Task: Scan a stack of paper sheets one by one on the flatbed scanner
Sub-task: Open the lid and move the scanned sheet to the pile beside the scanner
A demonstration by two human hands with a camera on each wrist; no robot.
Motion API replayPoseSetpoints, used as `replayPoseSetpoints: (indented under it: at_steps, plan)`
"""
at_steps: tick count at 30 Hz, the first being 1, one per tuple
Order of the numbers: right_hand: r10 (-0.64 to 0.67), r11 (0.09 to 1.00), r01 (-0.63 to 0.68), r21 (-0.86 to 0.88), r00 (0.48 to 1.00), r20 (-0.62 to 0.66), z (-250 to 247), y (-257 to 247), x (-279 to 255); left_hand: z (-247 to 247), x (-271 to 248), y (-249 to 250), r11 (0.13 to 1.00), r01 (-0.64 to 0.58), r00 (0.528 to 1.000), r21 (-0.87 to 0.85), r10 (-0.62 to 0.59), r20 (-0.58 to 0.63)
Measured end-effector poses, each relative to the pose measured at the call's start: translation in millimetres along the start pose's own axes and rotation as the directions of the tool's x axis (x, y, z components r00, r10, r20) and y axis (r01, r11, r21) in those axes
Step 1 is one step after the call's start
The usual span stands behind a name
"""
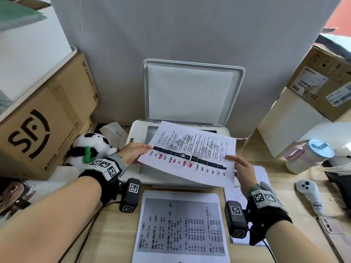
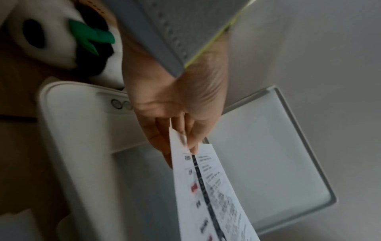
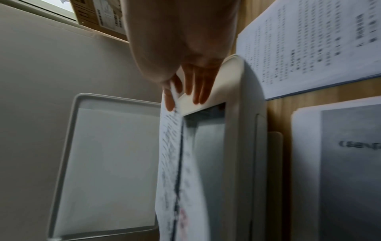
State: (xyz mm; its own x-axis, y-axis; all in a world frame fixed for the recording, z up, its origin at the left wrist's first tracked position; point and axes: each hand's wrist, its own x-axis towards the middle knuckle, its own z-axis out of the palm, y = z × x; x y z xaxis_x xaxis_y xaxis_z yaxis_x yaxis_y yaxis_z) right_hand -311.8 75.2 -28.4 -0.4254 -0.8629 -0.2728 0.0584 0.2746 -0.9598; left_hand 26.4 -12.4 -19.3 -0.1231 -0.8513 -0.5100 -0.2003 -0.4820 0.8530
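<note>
White sheet (image 1: 190, 152) pinched between left hand (image 1: 133, 151) and right hand (image 1: 242, 168).

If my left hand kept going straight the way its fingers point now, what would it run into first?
Probably nothing solid soon: the left hand points rightward over the scanner glass, along the printed sheet it pinches. The right hand lies further along, though depth is unclear.

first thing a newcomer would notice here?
The printed sheet held tilted over the open scanner, printed side up, with the left hand pinching its left edge and the right hand at its right edge. Behind it the raised lid stands against the wall. Next, the stack on the desk in front of the scanner, and the toy panda at left.
</note>
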Motion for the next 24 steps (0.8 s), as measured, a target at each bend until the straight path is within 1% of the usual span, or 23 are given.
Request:
replayPoseSetpoints:
  at_steps: [2, 3, 5, 8, 9, 10, 13, 15, 17, 19, 20, 21, 22, 24]
  plan:
    - [0.093, 0.996, -0.093, 0.015, 0.995, 0.021, -2, 4, -6, 3, 1, -13, 0.991, -0.009, 1.0, 0.131, 0.007, 0.014]
    - [0.125, 0.992, -0.124, -0.014, 0.992, 0.023, -3, 6, -8, 5, 1, -18, 0.985, -0.009, 1.0, 0.172, 0.009, -0.002]
    - [0.125, 0.986, -0.125, -0.109, 0.992, -0.008, -5, 11, -12, 10, 0, -24, 0.982, -0.016, 0.999, 0.186, 0.024, -0.041]
    - [0.139, 0.981, -0.147, -0.127, 0.988, -0.072, -9, 15, -17, 18, -3, -29, 0.982, -0.065, 0.995, 0.175, 0.077, -0.062]
    - [0.153, 0.977, -0.16, -0.141, 0.986, -0.064, -11, 16, -19, 19, -2, -31, 0.984, -0.076, 0.994, 0.162, 0.088, -0.071]
    - [0.154, 0.969, -0.158, -0.192, 0.987, -0.034, -13, 15, -21, 21, -2, -32, 0.985, -0.084, 0.992, 0.149, 0.097, -0.083]
    - [0.194, 0.889, -0.145, -0.434, 0.978, 0.072, -25, 16, -24, 26, 0, -32, 0.988, -0.094, 0.986, 0.125, 0.11, -0.124]
    - [0.231, 0.867, -0.149, -0.476, 0.966, 0.119, -34, 16, -28, 32, -1, -30, 0.987, -0.115, 0.982, 0.11, 0.13, -0.135]
    - [0.211, 0.885, -0.141, -0.443, 0.971, 0.113, -44, 18, -30, 38, -1, -27, 0.988, -0.14, 0.979, 0.072, 0.149, -0.138]
    - [0.173, 0.932, -0.156, -0.328, 0.985, 0.023, -55, 23, -32, 49, -5, -21, 0.992, -0.129, 0.983, -0.003, 0.128, -0.135]
    - [0.149, 0.954, -0.152, -0.257, 0.988, -0.03, -59, 26, -32, 53, -10, -17, 0.991, -0.107, 0.988, -0.075, 0.098, -0.118]
    - [0.15, 0.973, -0.163, -0.164, 0.985, -0.086, -64, 30, -32, 58, -14, -13, 0.986, -0.087, 0.994, -0.142, 0.077, -0.074]
    - [0.173, 0.982, -0.182, -0.055, 0.975, -0.142, -70, 35, -33, 63, -20, -11, 0.983, -0.07, 0.998, -0.17, 0.07, -0.01]
    - [0.234, 0.967, -0.201, 0.155, 0.943, -0.237, -81, 46, -33, 71, -28, -11, 0.992, -0.016, 0.984, -0.124, 0.037, 0.173]
